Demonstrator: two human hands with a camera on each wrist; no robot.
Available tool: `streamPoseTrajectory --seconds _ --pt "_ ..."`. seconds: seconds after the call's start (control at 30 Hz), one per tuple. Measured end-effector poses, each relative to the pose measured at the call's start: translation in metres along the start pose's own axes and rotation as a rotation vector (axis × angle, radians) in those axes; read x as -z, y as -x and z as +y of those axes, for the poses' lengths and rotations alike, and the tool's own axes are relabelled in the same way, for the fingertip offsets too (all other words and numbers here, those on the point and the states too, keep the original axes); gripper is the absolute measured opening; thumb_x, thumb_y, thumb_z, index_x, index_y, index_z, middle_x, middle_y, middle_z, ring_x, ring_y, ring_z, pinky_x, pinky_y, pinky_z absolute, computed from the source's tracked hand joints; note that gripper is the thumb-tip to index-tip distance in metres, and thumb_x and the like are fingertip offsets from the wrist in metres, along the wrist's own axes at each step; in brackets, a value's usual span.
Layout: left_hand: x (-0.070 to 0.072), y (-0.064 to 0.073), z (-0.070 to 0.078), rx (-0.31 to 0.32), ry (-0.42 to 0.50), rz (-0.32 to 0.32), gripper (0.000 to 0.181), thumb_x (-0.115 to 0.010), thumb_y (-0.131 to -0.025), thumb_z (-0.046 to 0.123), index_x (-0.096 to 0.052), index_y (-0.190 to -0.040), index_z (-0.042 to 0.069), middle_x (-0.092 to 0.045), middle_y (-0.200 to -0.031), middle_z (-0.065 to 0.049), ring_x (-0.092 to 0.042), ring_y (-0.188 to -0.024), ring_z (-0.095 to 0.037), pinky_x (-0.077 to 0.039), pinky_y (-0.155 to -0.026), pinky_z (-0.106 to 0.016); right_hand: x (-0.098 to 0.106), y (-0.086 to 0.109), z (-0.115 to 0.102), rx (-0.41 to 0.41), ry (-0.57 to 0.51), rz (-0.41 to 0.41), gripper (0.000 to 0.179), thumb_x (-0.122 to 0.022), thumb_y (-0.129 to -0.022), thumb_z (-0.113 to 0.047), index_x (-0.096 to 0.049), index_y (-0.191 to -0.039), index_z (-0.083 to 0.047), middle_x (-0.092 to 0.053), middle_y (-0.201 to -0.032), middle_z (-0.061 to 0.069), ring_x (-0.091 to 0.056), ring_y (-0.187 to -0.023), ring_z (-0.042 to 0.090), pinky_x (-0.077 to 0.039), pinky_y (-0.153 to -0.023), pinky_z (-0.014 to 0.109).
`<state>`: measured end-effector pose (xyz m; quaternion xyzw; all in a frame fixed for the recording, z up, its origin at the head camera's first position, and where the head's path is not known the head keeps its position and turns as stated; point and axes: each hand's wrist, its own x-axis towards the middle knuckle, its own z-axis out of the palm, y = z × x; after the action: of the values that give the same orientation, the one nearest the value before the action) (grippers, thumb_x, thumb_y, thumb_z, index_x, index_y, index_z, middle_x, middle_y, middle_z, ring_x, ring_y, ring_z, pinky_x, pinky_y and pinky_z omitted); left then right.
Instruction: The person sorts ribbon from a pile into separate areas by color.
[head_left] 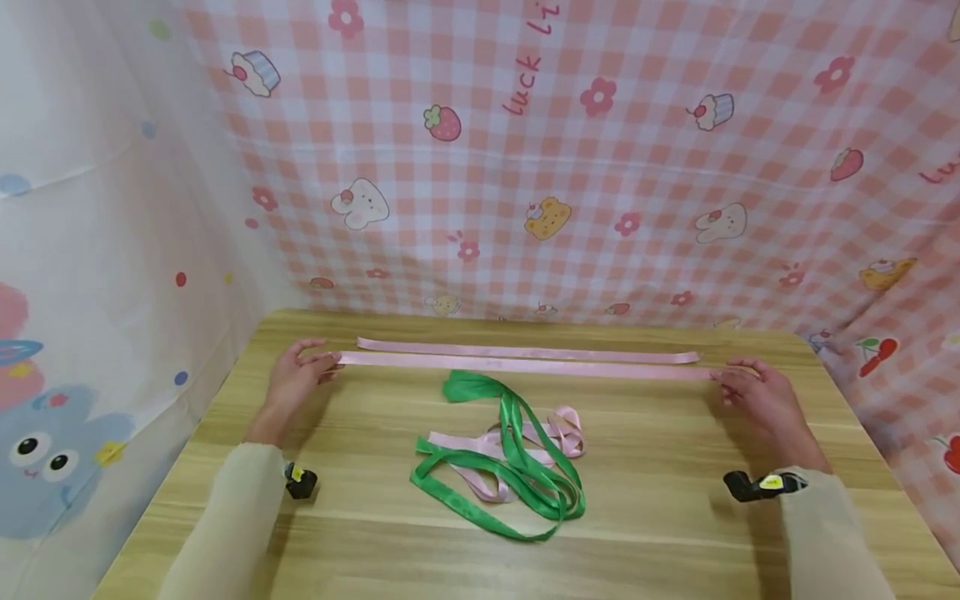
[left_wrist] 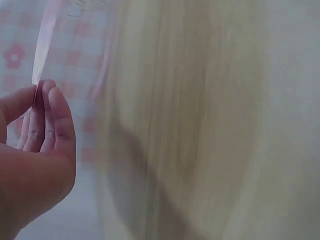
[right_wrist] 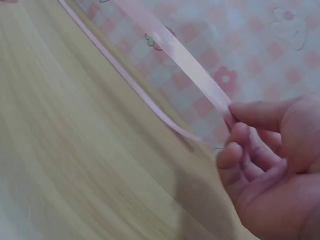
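Observation:
A pink ribbon (head_left: 525, 366) is stretched straight between the two hands, raised over the table in the wrist views. My left hand (head_left: 297, 375) pinches its left end between thumb and fingertips; the same ribbon (left_wrist: 44, 45) runs up and away from those fingers. At the other end my right hand (head_left: 761, 396) pinches it between thumb and curled fingers, and the taut ribbon (right_wrist: 192, 70) shows a shiny face there. Just behind it, a second pink ribbon (head_left: 525, 352) lies straight along the table's far side, almost parallel.
A loose heap of green ribbon (head_left: 517, 433) tangled with another pink ribbon (head_left: 450, 444) lies mid-table, nearer the body. The wooden table (head_left: 637, 533) ends at a pink checked cloth (head_left: 487, 183) behind; a white patterned cloth (head_left: 150, 250) hangs at left.

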<state>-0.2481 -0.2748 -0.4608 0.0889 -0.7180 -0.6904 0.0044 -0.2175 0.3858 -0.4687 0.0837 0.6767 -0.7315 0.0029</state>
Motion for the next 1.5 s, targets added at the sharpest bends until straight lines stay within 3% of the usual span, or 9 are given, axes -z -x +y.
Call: streamPoseTrajectory --seconds 0.2,0.3,0.37,0.6,0.73,0.9,1.03,1.23,1.5 --pt "-0.013 -0.018 -0.010 0.081 0.054 0.093 0.049 -0.063 -0.095 0.001 -0.037 -0.136 -0.007 -0.070 -0.074 0.009 -0.067 -0.068 -0.004 -0.054 -0.063 -0.018 -0.018 -0.022 0.016 -0.055 -0.053 0.249 0.028 -0.068 -0.090 0.001 -0.044 -0.105 -0.004 -0.063 -0.060 -0.006 -0.052 -0.049 0.005 -0.045 -0.042 0.020" --pt "-0.017 -0.024 -0.014 0.116 0.069 0.107 0.051 -0.063 -0.096 0.003 -0.036 -0.138 -0.005 -0.071 -0.076 0.009 -0.067 -0.067 -0.005 -0.053 -0.060 -0.018 -0.025 -0.029 0.021 -0.110 -0.023 0.362 0.029 -0.069 -0.089 0.001 -0.046 -0.104 -0.010 -0.060 -0.057 -0.006 -0.050 -0.045 0.005 -0.043 -0.040 0.020" --pt "-0.019 -0.028 -0.017 0.132 0.094 0.123 0.050 -0.064 -0.095 0.003 -0.037 -0.137 -0.004 -0.071 -0.076 0.009 -0.067 -0.066 -0.005 -0.053 -0.058 -0.018 -0.028 -0.032 0.022 -0.135 0.016 0.395 0.030 -0.070 -0.089 -0.002 -0.047 -0.103 -0.013 -0.059 -0.057 -0.006 -0.050 -0.044 0.005 -0.042 -0.040 0.020" --pt "-0.028 -0.039 -0.023 0.222 0.209 0.237 0.035 -0.068 -0.092 0.001 -0.046 -0.118 0.008 -0.071 -0.074 0.003 -0.060 -0.051 -0.007 -0.044 -0.045 -0.017 -0.035 -0.039 0.021 -0.174 0.149 0.452 0.030 -0.072 -0.088 -0.007 -0.046 -0.100 -0.015 -0.057 -0.052 -0.009 -0.049 -0.042 0.004 -0.040 -0.039 0.020" --pt "-0.034 -0.043 -0.022 0.240 0.154 0.323 0.030 -0.073 -0.088 0.003 -0.052 -0.108 0.011 -0.069 -0.070 0.006 -0.056 -0.045 -0.004 -0.042 -0.042 -0.016 -0.037 -0.042 0.022 -0.187 0.228 0.486 0.030 -0.074 -0.086 -0.010 -0.046 -0.097 -0.016 -0.054 -0.049 -0.011 -0.047 -0.039 0.005 -0.039 -0.037 0.022" --pt "-0.039 -0.046 -0.020 0.252 0.118 0.385 0.031 -0.077 -0.084 0.003 -0.056 -0.105 0.009 -0.065 -0.067 0.008 -0.053 -0.044 -0.001 -0.044 -0.042 -0.016 -0.037 -0.043 0.021 -0.228 0.303 0.509 0.031 -0.076 -0.087 -0.017 -0.047 -0.098 -0.019 -0.054 -0.057 -0.013 -0.050 -0.044 0.005 -0.042 -0.042 0.024" --pt "-0.041 -0.045 -0.019 0.276 0.141 0.408 0.034 -0.078 -0.083 0.002 -0.057 -0.109 0.008 -0.065 -0.071 0.007 -0.051 -0.046 -0.001 -0.044 -0.043 -0.015 -0.037 -0.043 0.022 -0.252 0.339 0.516 0.033 -0.077 -0.087 -0.022 -0.047 -0.100 -0.020 -0.055 -0.067 -0.013 -0.052 -0.051 0.006 -0.045 -0.047 0.026" --pt "-0.043 -0.045 -0.021 0.279 0.102 0.424 0.035 -0.078 -0.082 0.004 -0.060 -0.111 0.008 -0.066 -0.070 0.009 -0.051 -0.048 -0.001 -0.044 -0.045 -0.016 -0.038 -0.044 0.026 -0.249 0.371 0.539 0.036 -0.079 -0.085 -0.026 -0.048 -0.101 -0.022 -0.055 -0.075 -0.014 -0.054 -0.060 0.002 -0.046 -0.052 0.023" --pt "-0.043 -0.046 -0.021 0.295 0.100 0.414 0.038 -0.077 -0.084 0.004 -0.059 -0.116 0.009 -0.067 -0.076 0.008 -0.053 -0.054 -0.001 -0.044 -0.047 -0.015 -0.039 -0.044 0.028 -0.229 0.334 0.569 0.039 -0.082 -0.082 -0.024 -0.048 -0.100 -0.024 -0.056 -0.078 -0.013 -0.055 -0.059 0.001 -0.047 -0.053 0.020"
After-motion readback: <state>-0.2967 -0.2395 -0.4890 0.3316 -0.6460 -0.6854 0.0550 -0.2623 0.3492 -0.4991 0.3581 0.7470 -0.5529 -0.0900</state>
